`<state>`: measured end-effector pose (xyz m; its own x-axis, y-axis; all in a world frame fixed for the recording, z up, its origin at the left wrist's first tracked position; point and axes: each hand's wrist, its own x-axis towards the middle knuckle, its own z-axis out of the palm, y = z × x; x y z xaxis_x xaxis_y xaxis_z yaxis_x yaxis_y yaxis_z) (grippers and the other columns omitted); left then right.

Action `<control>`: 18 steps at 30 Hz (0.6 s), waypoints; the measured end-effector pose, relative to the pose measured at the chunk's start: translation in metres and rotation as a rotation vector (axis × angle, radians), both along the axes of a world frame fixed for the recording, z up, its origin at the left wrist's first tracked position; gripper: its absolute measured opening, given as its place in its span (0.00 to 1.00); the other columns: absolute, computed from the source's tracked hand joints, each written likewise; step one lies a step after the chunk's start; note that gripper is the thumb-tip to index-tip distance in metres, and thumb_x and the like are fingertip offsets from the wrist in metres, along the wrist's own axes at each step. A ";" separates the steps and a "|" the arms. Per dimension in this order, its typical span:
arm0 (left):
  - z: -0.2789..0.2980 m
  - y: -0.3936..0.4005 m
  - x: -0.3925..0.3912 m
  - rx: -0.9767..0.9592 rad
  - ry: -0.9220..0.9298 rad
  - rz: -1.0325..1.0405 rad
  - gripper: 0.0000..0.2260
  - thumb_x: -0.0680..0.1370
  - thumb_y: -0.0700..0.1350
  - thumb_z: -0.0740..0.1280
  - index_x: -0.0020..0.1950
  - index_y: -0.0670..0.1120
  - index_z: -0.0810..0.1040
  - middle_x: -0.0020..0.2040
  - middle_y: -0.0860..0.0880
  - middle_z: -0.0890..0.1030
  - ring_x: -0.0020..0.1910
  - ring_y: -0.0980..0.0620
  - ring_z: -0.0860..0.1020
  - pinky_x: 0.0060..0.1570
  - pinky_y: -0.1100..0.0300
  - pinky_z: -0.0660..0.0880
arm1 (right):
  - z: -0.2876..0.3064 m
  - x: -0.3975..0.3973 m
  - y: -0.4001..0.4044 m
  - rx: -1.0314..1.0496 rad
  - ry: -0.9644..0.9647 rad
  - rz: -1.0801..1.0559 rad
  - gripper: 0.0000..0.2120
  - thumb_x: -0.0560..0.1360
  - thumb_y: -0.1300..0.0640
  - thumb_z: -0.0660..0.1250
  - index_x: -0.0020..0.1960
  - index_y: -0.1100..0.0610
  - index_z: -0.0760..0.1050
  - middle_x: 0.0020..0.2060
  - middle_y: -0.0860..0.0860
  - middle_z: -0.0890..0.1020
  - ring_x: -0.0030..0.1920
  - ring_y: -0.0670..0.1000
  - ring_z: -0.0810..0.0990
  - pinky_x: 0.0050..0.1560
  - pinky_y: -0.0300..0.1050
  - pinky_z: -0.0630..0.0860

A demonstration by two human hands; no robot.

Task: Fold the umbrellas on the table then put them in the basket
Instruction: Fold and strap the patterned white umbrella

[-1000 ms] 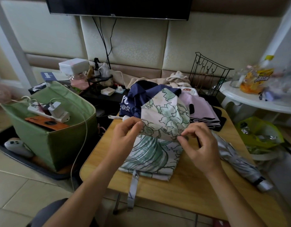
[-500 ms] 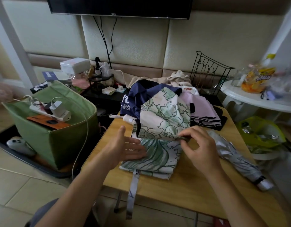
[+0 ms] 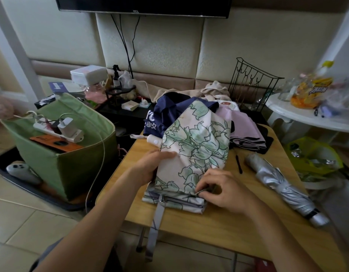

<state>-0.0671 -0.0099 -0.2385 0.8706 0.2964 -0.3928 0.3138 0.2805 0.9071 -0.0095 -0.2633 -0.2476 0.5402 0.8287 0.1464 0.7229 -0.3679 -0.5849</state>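
Note:
A cream umbrella with green flower print (image 3: pixel 195 150) lies flattened on the wooden table (image 3: pixel 228 228), its grey strap (image 3: pixel 155 228) hanging over the front edge. My left hand (image 3: pixel 150 165) grips its left side, thumb on top. My right hand (image 3: pixel 226 190) pinches a metal rib tip at the canopy's lower right edge. A navy umbrella (image 3: pixel 169 110) and a pink one (image 3: pixel 244 128) lie behind it. A folded silver umbrella (image 3: pixel 285 187) lies to the right. The green fabric basket (image 3: pixel 71 169) stands on the floor to the left.
The basket holds a power strip with chargers (image 3: pixel 61 128) and an orange phone (image 3: pixel 55 143). A black wire rack (image 3: pixel 252 83) stands behind the table. A white side table (image 3: pixel 307 116) with snack bags is at right, a yellow-green bag (image 3: pixel 315 158) below it.
My right hand drew the canopy fold down toward the near edge, still pinching the rib tip. My left hand shifted from lying flat on the fabric to gripping the umbrella's left side.

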 end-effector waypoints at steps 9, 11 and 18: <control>0.001 -0.002 0.007 -0.052 -0.052 0.020 0.11 0.78 0.40 0.73 0.60 0.40 0.79 0.57 0.35 0.84 0.51 0.36 0.84 0.54 0.41 0.82 | 0.008 0.001 0.005 0.306 -0.162 -0.254 0.06 0.83 0.56 0.65 0.57 0.49 0.80 0.53 0.40 0.78 0.49 0.43 0.79 0.46 0.33 0.75; 0.003 -0.004 0.008 -0.090 -0.093 -0.001 0.13 0.79 0.40 0.71 0.63 0.42 0.79 0.59 0.35 0.83 0.54 0.36 0.83 0.58 0.38 0.80 | 0.007 0.005 0.004 0.308 -0.170 -0.261 0.09 0.83 0.55 0.66 0.61 0.49 0.80 0.57 0.39 0.77 0.56 0.40 0.78 0.53 0.31 0.74; -0.003 0.004 0.014 -0.089 -0.048 -0.020 0.15 0.79 0.37 0.69 0.66 0.43 0.78 0.54 0.40 0.86 0.48 0.41 0.86 0.43 0.47 0.84 | -0.012 0.005 0.007 0.121 -0.159 -0.215 0.13 0.81 0.47 0.68 0.65 0.43 0.78 0.62 0.38 0.73 0.66 0.40 0.72 0.65 0.40 0.72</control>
<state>-0.0529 -0.0055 -0.2412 0.8943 0.2447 -0.3746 0.2768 0.3552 0.8929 -0.0050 -0.2566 -0.2597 0.6636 0.6691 0.3346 0.7224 -0.4568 -0.5192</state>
